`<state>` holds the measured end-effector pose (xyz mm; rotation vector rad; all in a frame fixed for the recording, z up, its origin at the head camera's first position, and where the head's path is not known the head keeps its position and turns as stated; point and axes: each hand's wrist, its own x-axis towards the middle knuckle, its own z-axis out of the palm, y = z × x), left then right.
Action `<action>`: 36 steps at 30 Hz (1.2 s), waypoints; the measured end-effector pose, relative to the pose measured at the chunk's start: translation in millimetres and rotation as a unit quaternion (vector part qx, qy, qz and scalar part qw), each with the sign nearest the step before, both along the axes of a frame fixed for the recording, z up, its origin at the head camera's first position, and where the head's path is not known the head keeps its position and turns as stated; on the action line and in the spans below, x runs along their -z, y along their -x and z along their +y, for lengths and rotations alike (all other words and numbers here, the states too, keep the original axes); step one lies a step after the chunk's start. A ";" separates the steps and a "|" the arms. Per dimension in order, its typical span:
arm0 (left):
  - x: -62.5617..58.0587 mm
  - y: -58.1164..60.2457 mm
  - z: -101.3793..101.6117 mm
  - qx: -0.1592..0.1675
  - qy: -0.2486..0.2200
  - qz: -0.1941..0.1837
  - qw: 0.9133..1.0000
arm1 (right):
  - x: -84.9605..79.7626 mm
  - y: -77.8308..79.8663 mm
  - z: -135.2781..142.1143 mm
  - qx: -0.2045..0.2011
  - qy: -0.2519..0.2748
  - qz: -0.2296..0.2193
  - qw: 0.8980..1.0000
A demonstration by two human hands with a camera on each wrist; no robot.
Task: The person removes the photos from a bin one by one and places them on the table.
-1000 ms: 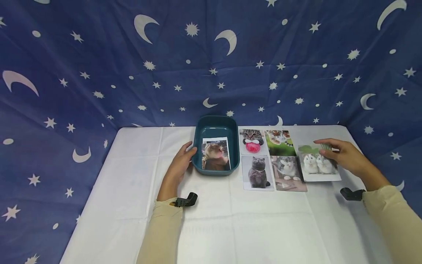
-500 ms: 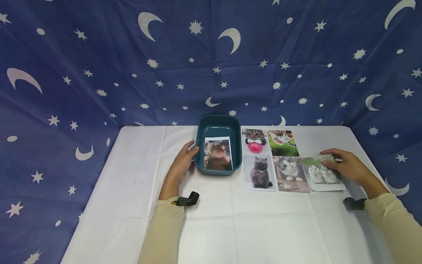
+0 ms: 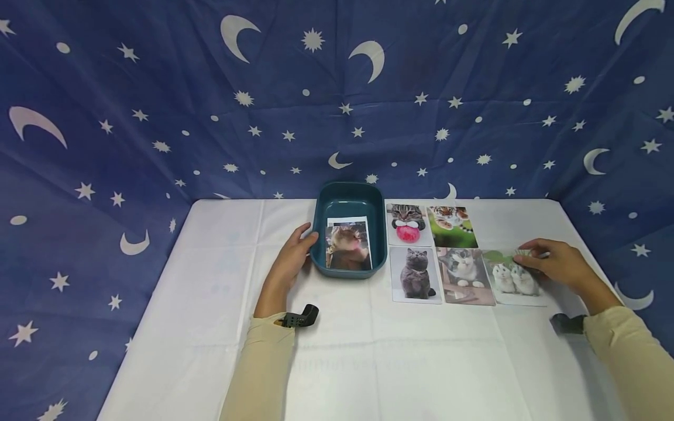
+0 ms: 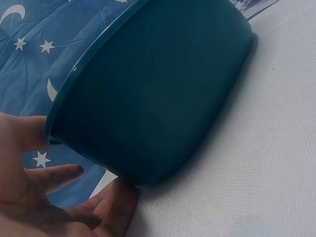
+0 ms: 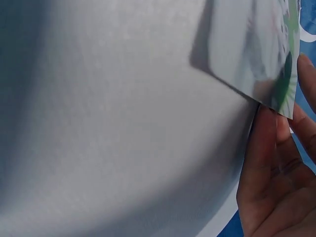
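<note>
My left hand (image 3: 286, 263) rests against the left side of a dark teal plastic basin (image 3: 376, 234). In the left wrist view, one finger touches the basin's rim (image 4: 74, 74) and the other fingers (image 4: 111, 210) lie loosely beside its wall. My right hand (image 3: 560, 266) pinches the upper right corner of a photo card (image 3: 508, 283) showing two small white furry animals. The card lies low at the right end of the lower row, beside a grey-and-white cat card (image 3: 463, 278). In the right wrist view, the pinched corner of the card (image 5: 247, 49) is raised off the cloth.
Photo cards lie in two rows: a tabby cat with a pink ball (image 3: 408, 225), a tiger cub (image 3: 451, 228) and a grey cat (image 3: 416, 275). More cards (image 3: 347, 248) are inside the basin. A starry blue curtain (image 3: 284, 111) borders the white-covered table (image 3: 337, 374).
The right hand has lowered the two-animal card to the table, in line with the lower row. The left hand has stayed at the basin. The head view has shifted slightly.
</note>
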<state>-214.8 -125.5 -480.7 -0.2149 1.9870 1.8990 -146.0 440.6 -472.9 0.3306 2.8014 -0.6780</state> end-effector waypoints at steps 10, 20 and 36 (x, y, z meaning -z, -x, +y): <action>2.0 0.6 -0.5 -0.004 -0.004 0.003 1.000 | -12.7 8.8 -6.5 0.013 -0.023 0.040 0.999; 5.5 0.9 -2.1 -0.008 0.000 -0.001 1.000 | -50.5 57.0 -106.5 -0.095 0.031 0.077 0.992; 4.6 1.1 0.0 -0.006 -0.004 0.003 1.000 | -91.5 127.1 -292.1 -0.290 0.146 0.058 0.944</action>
